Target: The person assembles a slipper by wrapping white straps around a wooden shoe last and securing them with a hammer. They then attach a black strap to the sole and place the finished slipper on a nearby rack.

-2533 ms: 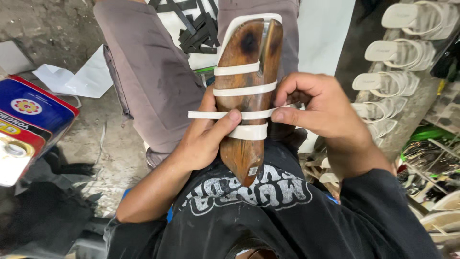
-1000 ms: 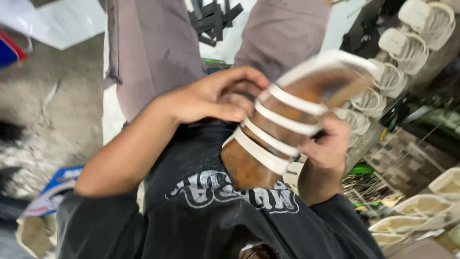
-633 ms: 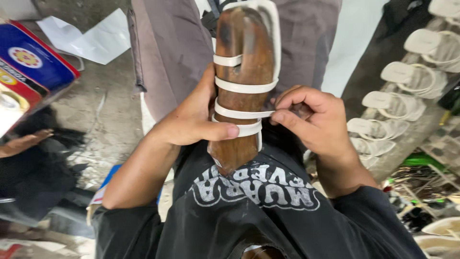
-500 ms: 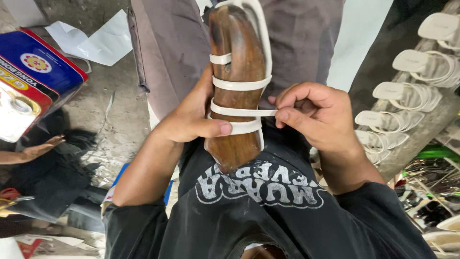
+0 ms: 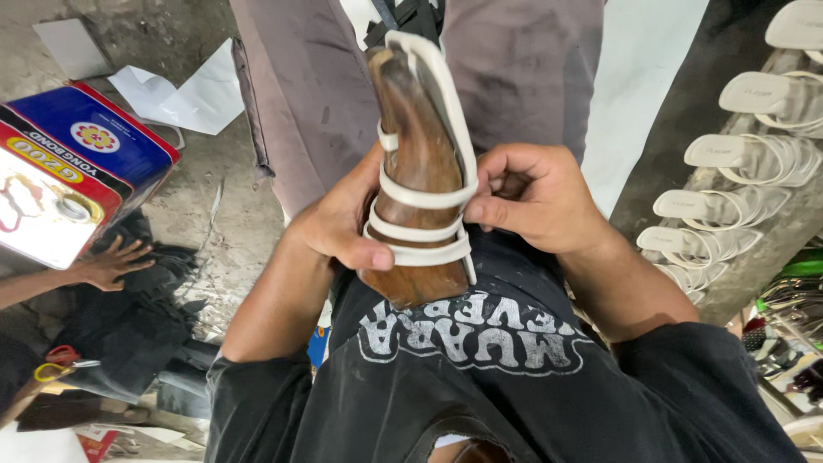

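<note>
Left hand grips our wooden shoe last while right hand pinches the white straps beside it; we judge even tension keeps them flat.

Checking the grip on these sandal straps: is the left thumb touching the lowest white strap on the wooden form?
Touching. The head view shows the left hand with its thumb tip pressed onto the lowest white strap of the wooden shoe form.
</note>
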